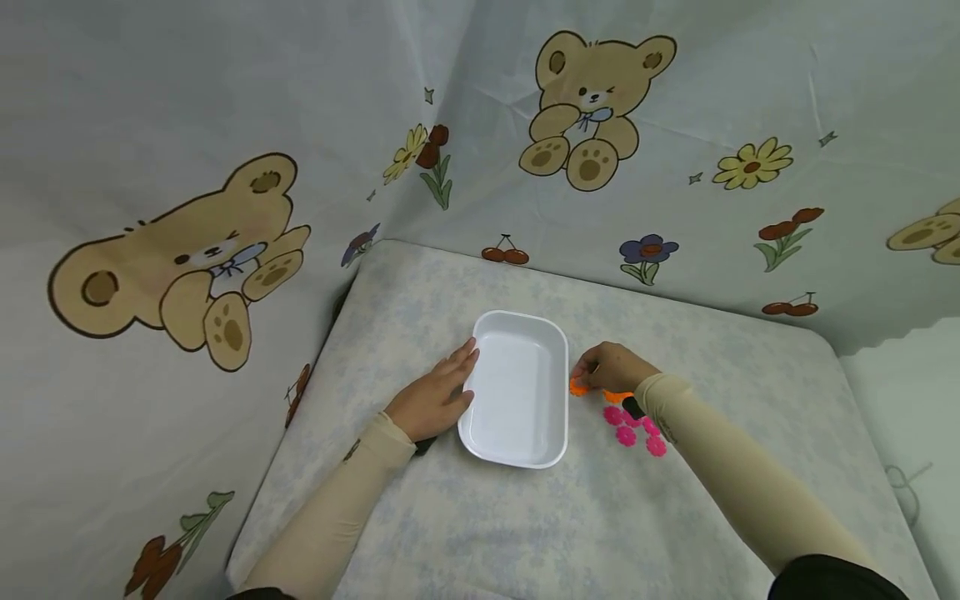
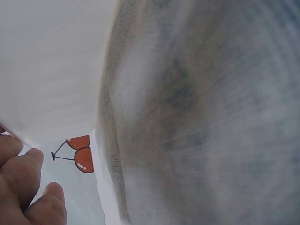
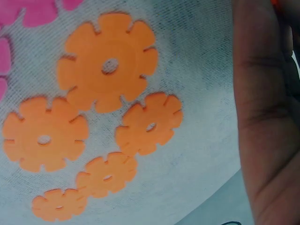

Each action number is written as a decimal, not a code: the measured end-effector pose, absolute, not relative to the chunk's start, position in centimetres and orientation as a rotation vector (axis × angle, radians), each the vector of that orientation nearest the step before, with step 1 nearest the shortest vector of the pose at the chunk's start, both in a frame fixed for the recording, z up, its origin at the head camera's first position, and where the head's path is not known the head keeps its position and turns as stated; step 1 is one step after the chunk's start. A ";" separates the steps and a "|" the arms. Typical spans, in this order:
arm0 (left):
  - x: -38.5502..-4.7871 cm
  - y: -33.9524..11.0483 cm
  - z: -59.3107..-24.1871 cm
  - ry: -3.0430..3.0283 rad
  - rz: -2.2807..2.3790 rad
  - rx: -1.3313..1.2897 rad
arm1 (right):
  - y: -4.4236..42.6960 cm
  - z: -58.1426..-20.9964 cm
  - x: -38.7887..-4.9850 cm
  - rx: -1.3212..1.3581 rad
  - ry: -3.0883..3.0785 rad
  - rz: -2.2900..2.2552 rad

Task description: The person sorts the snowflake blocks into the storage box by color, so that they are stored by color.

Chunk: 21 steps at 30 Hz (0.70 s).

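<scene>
At a bench (image 1: 442, 533) spread with pale mottled cloth, my right hand (image 1: 617, 367) pinches an orange disc (image 1: 577, 387), notched like a flower, between thumb and fingers just beside the right rim of a white tray (image 1: 517, 400). Whether the disc is lifted or touches the cloth, I cannot tell. My left hand (image 1: 431, 402) rests against the tray's opposite long side, its fingers (image 1: 461, 358) extended toward the rim and the thumb held apart from them.

Under my right wrist, five more orange discs (image 3: 108, 65) lie flat on the cloth, each with a round hole in its middle, several of them touching. A cluster of pink discs (image 1: 626, 436) lies nearer to me, partly hidden behind my arm and a small black object (image 1: 633, 407) at the wrist.

Both my forearms wear cream sleeves (image 1: 727, 458). Behind the bench hangs a pale fabric (image 1: 750, 83) printed with winking teddy bears (image 1: 588, 108), cherries (image 1: 505, 252) and flowers (image 1: 752, 164).
</scene>
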<state>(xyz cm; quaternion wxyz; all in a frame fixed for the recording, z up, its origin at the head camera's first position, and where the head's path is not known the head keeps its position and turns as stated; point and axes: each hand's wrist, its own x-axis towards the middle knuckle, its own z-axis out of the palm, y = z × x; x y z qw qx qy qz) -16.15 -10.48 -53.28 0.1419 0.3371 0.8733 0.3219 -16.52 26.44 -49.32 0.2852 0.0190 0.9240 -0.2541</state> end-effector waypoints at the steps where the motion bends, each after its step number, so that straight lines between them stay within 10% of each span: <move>1: -16.1 -10.4 -53.2 2.518 0.930 0.972 | 26.4 -49.3 -16.5 0.054 2.473 -0.677; 21: -16.0 -10.4 -53.2 2.522 0.927 0.965 | 26.4 -47.8 -16.7 0.058 2.467 -0.688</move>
